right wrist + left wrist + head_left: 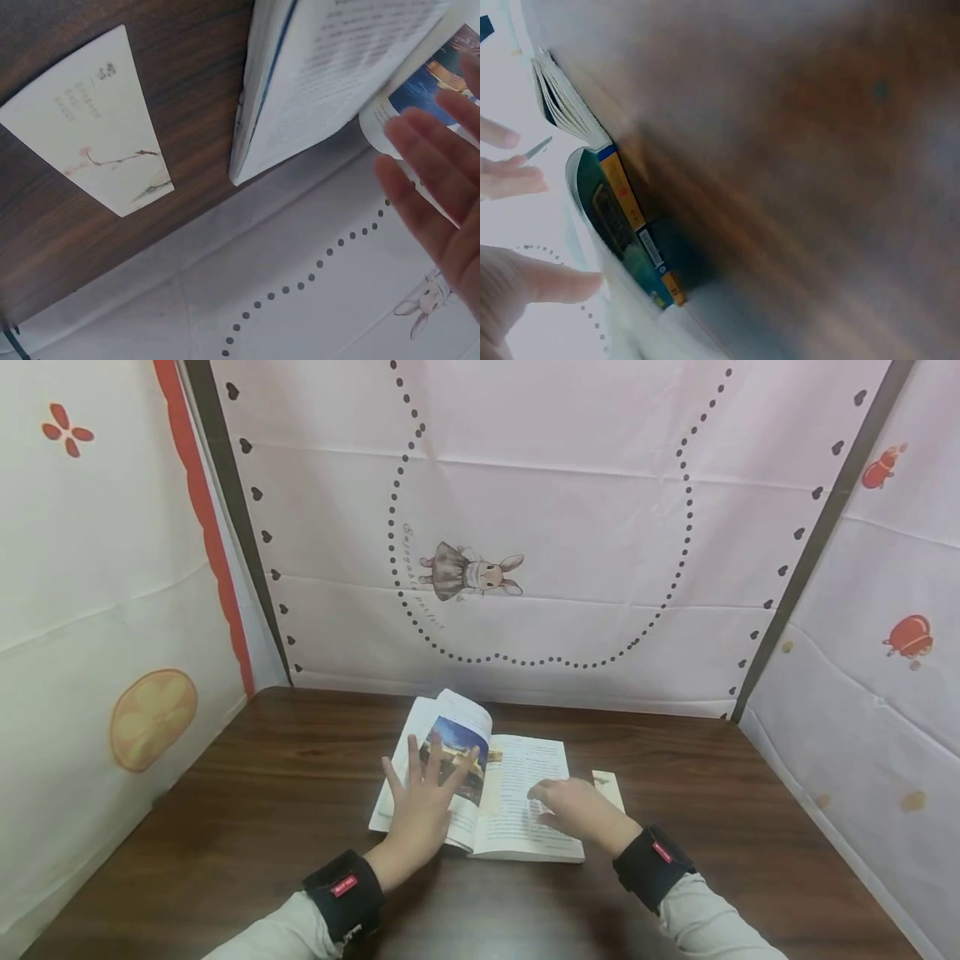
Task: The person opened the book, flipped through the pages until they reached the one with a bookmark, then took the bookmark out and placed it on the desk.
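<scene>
An open book (pixel 525 793) lies on the dark wooden table, its left pages lifted and curving, one carrying a blue-and-gold photo (pixel 463 752). My left hand (pixel 422 814) is spread over the left pages with its fingers straight. Above the right page hangs my right hand (pixel 577 808), fingers loosely bent and holding nothing; in the right wrist view the right hand (pixel 442 195) shows its fingers apart. Beside the book on the right, a pale bookmark card (pixel 94 124) with a printed branch lies partly behind the right hand in the head view. The left wrist view shows the book's spine (pixel 630 199).
The brown tabletop (pixel 285 810) extends around the book. White printed cloth (pixel 570 543) hangs behind the table's far edge, with more cloth at the left and right sides. Black bands (pixel 347 892) circle both wrists.
</scene>
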Demonstrator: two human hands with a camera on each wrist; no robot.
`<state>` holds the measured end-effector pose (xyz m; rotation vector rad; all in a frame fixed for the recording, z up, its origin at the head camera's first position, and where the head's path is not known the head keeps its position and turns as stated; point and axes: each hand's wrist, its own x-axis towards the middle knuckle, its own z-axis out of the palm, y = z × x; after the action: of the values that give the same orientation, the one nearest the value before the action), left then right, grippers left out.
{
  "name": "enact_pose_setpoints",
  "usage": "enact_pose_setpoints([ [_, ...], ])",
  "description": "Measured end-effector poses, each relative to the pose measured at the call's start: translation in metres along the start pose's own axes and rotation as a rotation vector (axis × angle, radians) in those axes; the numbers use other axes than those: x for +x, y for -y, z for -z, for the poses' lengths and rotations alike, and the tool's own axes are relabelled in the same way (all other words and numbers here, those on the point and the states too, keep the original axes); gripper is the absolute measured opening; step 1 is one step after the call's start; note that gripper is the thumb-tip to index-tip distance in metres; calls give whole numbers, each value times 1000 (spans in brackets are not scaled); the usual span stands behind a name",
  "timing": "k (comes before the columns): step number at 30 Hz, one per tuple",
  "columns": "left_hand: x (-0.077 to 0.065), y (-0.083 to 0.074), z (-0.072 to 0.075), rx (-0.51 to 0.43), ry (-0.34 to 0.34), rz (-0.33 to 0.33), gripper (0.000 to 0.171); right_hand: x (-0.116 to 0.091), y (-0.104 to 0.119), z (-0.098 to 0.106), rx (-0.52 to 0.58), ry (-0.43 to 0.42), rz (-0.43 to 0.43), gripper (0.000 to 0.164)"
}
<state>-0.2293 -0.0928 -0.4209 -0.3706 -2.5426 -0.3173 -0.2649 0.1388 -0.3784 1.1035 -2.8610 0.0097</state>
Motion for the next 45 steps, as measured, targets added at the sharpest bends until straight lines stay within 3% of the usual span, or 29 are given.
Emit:
enact_pose_setpoints([
  [3, 2, 0, 3, 97, 88, -70, 78, -3, -3, -6, 24, 69, -20, 25],
  [6, 3, 1, 7, 122, 236, -154, 57, -5, -3, -9, 44, 107, -44, 20],
  [9, 4, 3, 10, 89, 370, -222, 41, -6, -3, -11, 68, 140, -68, 15],
  [12, 4, 2, 13, 33, 445, -222, 33, -4, -2, -11, 78, 177, -75, 14],
  [15, 7, 0, 12, 28, 448, -212, 28, 4, -4, -11, 91, 177, -92, 15],
  [18, 11, -1, 11, 49, 431, -223, 17, 20, -6, -14, 176, 113, -162, 18],
  [20, 13, -2, 8, 21, 447, -215, 6, 31, -8, -18, 302, 54, -258, 20],
  [22, 15, -2, 5, -23, 473, -201, 8, 40, -10, -24, 447, 13, -366, 24],
  [27, 14, -4, 6, -60, 516, -174, 14, 58, -14, -32, 870, 3, -595, 34],
  [30, 14, -4, 11, -40, 521, -162, 10, 69, -11, -33, 1055, 17, -654, 36],
  [34, 15, -4, 14, -26, 545, -133, 7, 83, -4, -32, 1097, 37, -733, 36],
  [38, 14, -4, 13, -34, 558, -108, 7, 92, 5, -33, 1111, 65, -759, 33],
  [43, 13, -5, 9, -18, 555, -128, 8, 99, 14, -37, 1109, 65, -752, 13],
  [45, 13, -4, 8, -4, 542, -152, 6, 101, 15, -38, 1089, 41, -752, 19],
])
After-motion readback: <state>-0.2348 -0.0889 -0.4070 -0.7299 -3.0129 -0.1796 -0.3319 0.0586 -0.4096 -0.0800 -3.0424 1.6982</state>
